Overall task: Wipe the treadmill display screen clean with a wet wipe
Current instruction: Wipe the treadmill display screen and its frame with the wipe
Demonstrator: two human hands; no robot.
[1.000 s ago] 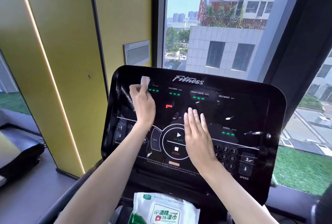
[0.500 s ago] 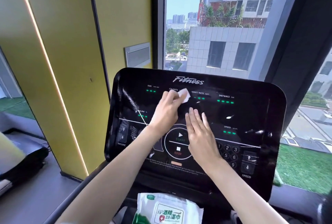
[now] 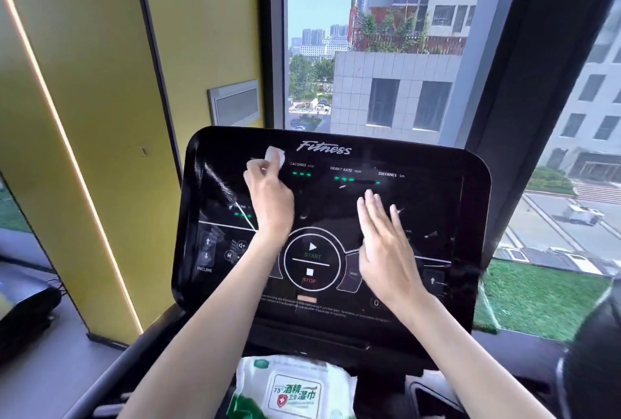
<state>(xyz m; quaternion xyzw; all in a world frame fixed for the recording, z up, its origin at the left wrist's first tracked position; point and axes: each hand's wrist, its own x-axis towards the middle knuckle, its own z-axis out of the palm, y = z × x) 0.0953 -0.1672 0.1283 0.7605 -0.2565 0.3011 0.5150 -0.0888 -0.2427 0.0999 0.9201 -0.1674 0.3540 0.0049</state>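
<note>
The treadmill's glossy black display screen (image 3: 433, 203) fills the middle of the view, with green readouts and a round START/STOP control. My left hand (image 3: 270, 200) presses a small folded white wet wipe (image 3: 275, 156) against the screen's upper left, near the top edge. My right hand (image 3: 386, 247) lies flat with fingers together and extended on the right half of the screen, holding nothing. Streaks and smears show on the left part of the screen.
A white and green pack of wet wipes (image 3: 295, 388) lies in the console tray below the screen. A yellow wall (image 3: 100, 116) stands to the left and a large window (image 3: 386, 48) behind the console. A dark handrail (image 3: 111, 381) runs lower left.
My left hand carried the wipe from the upper left toward the middle of the screen and back to the upper left. My right hand shifted rightwards on the screen.
</note>
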